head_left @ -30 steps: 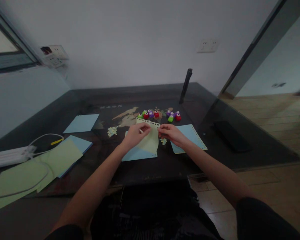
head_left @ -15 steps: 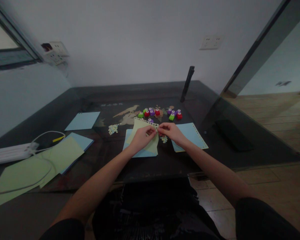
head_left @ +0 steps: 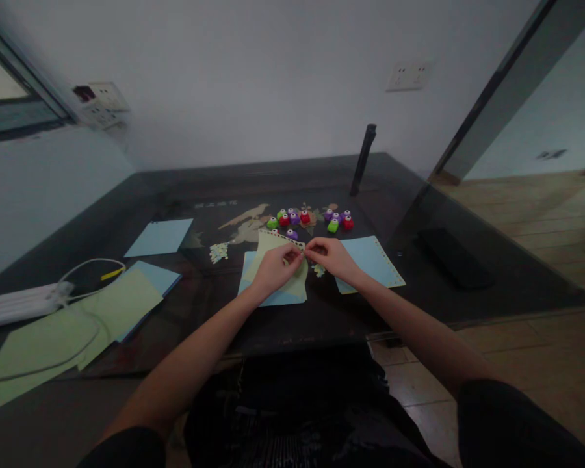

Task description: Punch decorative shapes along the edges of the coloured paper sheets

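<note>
A pale yellow-green sheet of paper (head_left: pixel 268 244), with a row of punched holes along its top edge, is pinched at its right side by my left hand (head_left: pixel 277 265). My right hand (head_left: pixel 335 255) has thumb and forefinger closed at the same upper right corner, its fingertips meeting those of the left. Whatever lies between the right fingertips is too small to make out. Under the raised sheet lies blue paper (head_left: pixel 285 298). Beside my right hand are small paper cut-outs (head_left: pixel 318 270) and a blue sheet with an edging of holes (head_left: pixel 370 260).
Several small red, green and purple knobs with white tops, perhaps craft punches (head_left: pixel 334 225), stand beyond my hands. More cut-outs (head_left: pixel 219 253) lie left. Loose paper (head_left: pixel 121 299), a white power strip (head_left: pixel 22 304), a black upright stick (head_left: pixel 363 159) and a dark flat object (head_left: pixel 454 258) surround them.
The view has shifted slightly. Both hands stay at the sheet's corner, with the fingertips only slightly moved.
</note>
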A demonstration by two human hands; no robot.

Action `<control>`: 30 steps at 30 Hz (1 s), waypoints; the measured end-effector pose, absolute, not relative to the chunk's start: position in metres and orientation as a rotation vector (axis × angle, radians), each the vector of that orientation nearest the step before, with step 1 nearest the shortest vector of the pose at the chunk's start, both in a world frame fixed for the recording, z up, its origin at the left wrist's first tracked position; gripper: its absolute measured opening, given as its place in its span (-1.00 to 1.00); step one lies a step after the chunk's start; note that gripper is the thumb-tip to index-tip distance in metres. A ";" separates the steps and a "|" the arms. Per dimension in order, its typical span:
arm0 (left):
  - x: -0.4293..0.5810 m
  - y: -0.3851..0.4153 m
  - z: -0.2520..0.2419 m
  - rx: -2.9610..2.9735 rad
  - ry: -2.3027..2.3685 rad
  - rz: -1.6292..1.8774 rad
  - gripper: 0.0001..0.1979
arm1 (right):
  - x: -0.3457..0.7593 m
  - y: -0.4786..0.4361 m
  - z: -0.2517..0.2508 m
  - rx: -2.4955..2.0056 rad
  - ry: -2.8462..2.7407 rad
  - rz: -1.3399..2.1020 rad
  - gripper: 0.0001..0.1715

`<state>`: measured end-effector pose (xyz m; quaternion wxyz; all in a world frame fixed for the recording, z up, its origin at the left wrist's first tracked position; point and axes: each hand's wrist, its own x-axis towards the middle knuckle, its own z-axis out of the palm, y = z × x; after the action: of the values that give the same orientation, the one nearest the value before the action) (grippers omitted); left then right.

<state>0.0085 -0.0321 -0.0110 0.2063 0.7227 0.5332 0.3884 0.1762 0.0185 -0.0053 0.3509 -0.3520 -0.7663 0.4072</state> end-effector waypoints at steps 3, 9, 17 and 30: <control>0.008 -0.031 -0.015 2.029 1.492 1.102 -0.90 | 0.176 0.018 -0.005 -0.905 -2.004 1.026 -0.87; 0.008 -0.033 -0.015 2.134 1.529 1.066 -0.91 | 0.177 0.017 -0.004 -0.894 -2.073 0.943 -0.92; 0.008 -0.035 -0.015 2.233 1.543 1.007 -0.92 | 0.180 0.018 -0.007 -0.851 -2.196 0.833 -0.94; 0.008 -0.035 -0.014 2.275 1.513 1.004 -0.92 | 0.175 0.014 -0.006 -0.885 -2.087 0.946 -0.89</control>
<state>0.0077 -0.0347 -0.0143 0.1153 0.7764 0.5163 0.3425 0.1748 0.0142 -0.0059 0.3359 -0.3394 -0.8003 0.3626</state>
